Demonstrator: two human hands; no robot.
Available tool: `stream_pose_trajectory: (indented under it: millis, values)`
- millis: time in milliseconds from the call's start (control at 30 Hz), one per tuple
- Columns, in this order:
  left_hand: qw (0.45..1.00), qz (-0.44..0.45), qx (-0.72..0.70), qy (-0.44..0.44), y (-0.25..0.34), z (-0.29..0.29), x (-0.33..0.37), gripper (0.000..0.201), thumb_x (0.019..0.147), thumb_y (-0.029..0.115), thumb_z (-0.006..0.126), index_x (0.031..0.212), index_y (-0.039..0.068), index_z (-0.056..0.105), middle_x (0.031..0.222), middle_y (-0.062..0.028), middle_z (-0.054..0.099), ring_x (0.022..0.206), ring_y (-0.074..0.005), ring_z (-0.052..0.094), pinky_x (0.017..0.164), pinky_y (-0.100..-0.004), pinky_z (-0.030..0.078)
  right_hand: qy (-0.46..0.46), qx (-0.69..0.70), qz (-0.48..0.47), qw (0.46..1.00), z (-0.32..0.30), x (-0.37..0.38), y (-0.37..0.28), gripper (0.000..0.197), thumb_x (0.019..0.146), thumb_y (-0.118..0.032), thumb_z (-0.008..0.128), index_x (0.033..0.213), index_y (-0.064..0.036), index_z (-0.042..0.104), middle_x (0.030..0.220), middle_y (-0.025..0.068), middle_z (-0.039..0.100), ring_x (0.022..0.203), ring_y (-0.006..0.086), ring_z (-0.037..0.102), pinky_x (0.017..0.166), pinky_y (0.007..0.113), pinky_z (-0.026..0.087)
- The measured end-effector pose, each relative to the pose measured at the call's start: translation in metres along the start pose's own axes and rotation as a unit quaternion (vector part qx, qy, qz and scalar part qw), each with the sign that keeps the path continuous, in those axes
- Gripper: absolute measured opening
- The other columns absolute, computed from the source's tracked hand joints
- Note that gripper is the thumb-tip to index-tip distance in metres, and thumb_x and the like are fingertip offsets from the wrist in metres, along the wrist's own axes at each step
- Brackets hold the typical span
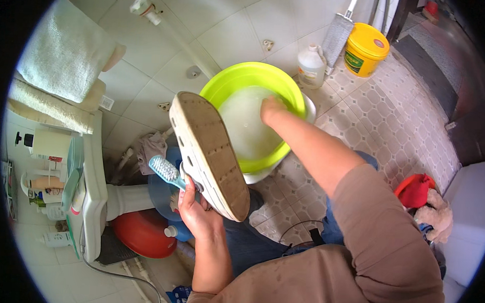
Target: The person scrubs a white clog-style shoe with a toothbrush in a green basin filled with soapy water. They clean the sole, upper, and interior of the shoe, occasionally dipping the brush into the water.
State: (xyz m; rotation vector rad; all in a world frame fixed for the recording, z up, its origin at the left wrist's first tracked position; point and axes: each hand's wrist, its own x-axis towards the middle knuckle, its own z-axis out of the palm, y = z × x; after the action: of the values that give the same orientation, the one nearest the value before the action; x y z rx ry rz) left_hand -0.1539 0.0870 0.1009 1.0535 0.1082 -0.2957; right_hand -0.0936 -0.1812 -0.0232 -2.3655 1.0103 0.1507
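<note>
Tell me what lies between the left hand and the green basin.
In the head view, the white shoe, sole up, lies between the left hand and the green basin; that hand also holds a blue brush.

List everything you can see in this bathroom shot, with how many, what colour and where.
shoe: one, white with tan sole, sole up, in left hand
brush: one, light blue, in left hand beside shoe
basin: one, lime green, on floor, cloudy water inside
red basin: one, under sink
sink: one, white, left
towels: two, pale, upper left
bottle: one, clear, by wall
bucket: one, yellow, top right
red cloth: one, right
left hand: holds shoe and brush
right hand: in green basin's water
</note>
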Motion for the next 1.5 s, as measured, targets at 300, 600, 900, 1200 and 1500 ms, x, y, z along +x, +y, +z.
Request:
stream_pose_trajectory:
  millis: [300,600,900,1200,1500]
  values:
    - [0.984,-0.121,0.107,-0.073,-0.023,0.039,0.118,0.014,0.084,0.012,0.063,0.078,0.011,0.050,0.056,0.0089,0.039,0.041,-0.0015,0.027,0.039,-0.0197,0.019,-0.142,-0.017,0.026,0.989,0.056,0.057,-0.005,0.042,0.083,-0.032,0.058,0.112,-0.0003,0.056,0.115,0.0204,0.057,0.106,0.0321,0.055,0.089,0.038,0.043]
    - [0.959,-0.195,0.173,-0.114,-0.090,0.056,0.145,0.008,0.086,0.014,0.060,0.085,0.010,0.053,0.065,0.0033,0.052,0.041,-0.0022,0.029,0.038,-0.0194,0.023,-0.038,0.395,-0.044,0.917,-0.009,-0.015,-0.017,0.066,0.075,-0.029,0.059,0.129,0.0044,0.038,0.121,0.0235,0.050,0.113,0.0304,0.049,0.095,0.034,0.036]
    - [0.916,-0.154,0.305,-0.210,-0.090,0.040,0.179,0.022,0.092,0.014,0.044,0.106,0.001,0.055,0.087,-0.0082,0.066,0.045,-0.0060,0.037,0.039,-0.0211,0.032,-0.117,0.371,-0.070,0.919,-0.008,0.006,0.002,0.072,0.063,0.003,0.056,0.133,0.0012,0.039,0.112,0.0175,0.057,0.094,0.0208,0.057,0.080,0.028,0.045]
    - [0.898,-0.182,0.369,-0.152,-0.127,0.031,0.190,0.033,0.090,0.024,0.049,0.113,0.001,0.054,0.087,-0.0035,0.057,0.055,-0.0110,0.045,0.040,-0.0260,0.039,0.072,0.022,-0.176,0.982,-0.039,0.018,0.004,0.033,0.072,-0.011,0.065,0.103,-0.0009,0.062,0.088,0.0177,0.064,0.079,0.0227,0.061,0.073,0.031,0.047]
    - [0.895,-0.220,0.355,-0.159,-0.134,0.044,0.179,0.022,0.091,0.021,0.047,0.102,0.002,0.053,0.074,-0.0040,0.052,0.055,-0.0118,0.045,0.040,-0.0275,0.039,-0.166,0.726,0.154,0.649,0.014,0.025,-0.036,0.032,0.081,-0.030,0.057,0.100,-0.0034,0.058,0.087,0.0104,0.062,0.076,0.0237,0.058,0.068,0.036,0.048]
